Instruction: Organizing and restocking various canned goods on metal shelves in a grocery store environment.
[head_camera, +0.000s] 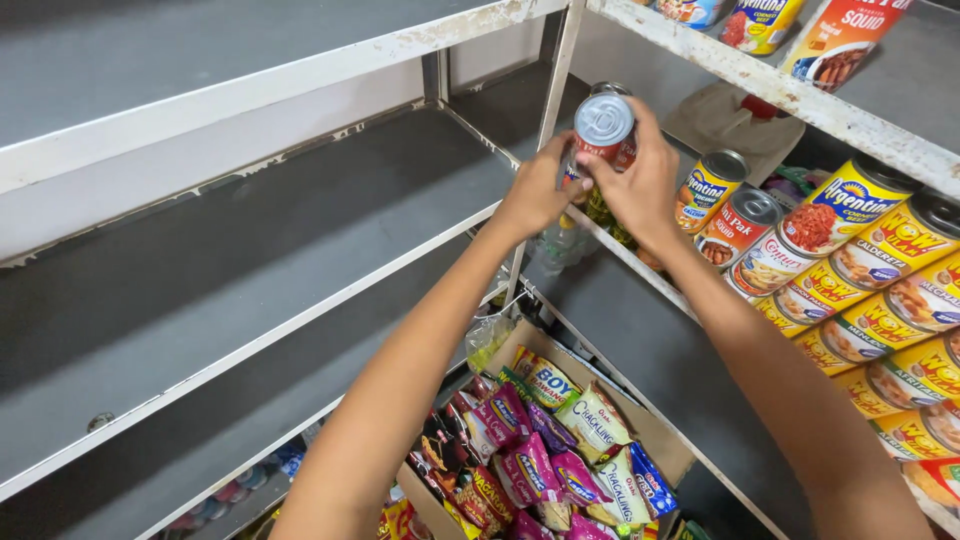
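small red metal can with a silver lid (604, 130) pinched between fingers of left hand (537, 190) and right hand (643, 185), above grey white-framed shelf (300, 230); stacked cans (860, 270) at 3 o'clock.

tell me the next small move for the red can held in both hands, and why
Probably set the red metal can, gripped by the left hand and right hand, down left of the standing row of yellow-labelled cans: that grey shelf shows bare space there.
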